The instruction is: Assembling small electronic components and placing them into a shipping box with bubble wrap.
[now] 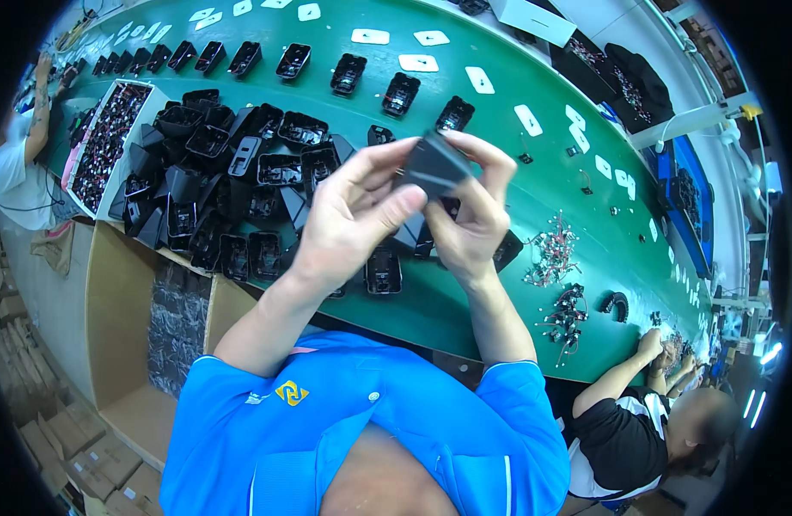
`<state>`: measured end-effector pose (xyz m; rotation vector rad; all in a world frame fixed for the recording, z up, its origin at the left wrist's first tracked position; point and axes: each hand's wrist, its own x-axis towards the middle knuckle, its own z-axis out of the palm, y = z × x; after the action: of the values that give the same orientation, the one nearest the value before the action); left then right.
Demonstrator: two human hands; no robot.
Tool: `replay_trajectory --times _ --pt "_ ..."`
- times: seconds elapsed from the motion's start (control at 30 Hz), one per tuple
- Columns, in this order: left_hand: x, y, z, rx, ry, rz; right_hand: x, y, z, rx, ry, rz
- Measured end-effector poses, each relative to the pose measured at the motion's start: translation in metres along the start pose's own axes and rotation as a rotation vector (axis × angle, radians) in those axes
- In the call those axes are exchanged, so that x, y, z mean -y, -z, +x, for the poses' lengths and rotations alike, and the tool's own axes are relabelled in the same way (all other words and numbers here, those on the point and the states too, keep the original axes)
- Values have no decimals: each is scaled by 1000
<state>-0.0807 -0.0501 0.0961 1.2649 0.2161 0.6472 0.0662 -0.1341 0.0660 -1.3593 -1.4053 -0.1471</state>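
Between my two hands, raised over the green table [447,322], is a black plastic housing [435,165]. My left hand [358,211] grips its left side, thumb along the near face. On the other side my right hand [475,206] closes its fingers and thumb round it. Below and to the left lies a heap of similar black housings [208,140], many with their hollow side up. One open housing [383,270] rests just under my hands near the table's front edge. What is inside the held housing cannot be seen.
A white box [78,199] of small wired parts stands left. Black housings [348,74] line the far side, beside white plates [419,64]. Wired connectors [552,249] and black wired parts [568,314] lie right. A cardboard box [112,314] sits below left. Co-workers [623,439] sit at both ends.
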Motion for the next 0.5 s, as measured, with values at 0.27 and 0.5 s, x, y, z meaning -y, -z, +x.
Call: replay_trajectory --times 0.27,0.5 --pt "19 12 21 -93 133 -24 -12 17 20 194 -94 -111" --pt "12 50 60 33 -6 1059 -129 85 28 359 -433 -691"
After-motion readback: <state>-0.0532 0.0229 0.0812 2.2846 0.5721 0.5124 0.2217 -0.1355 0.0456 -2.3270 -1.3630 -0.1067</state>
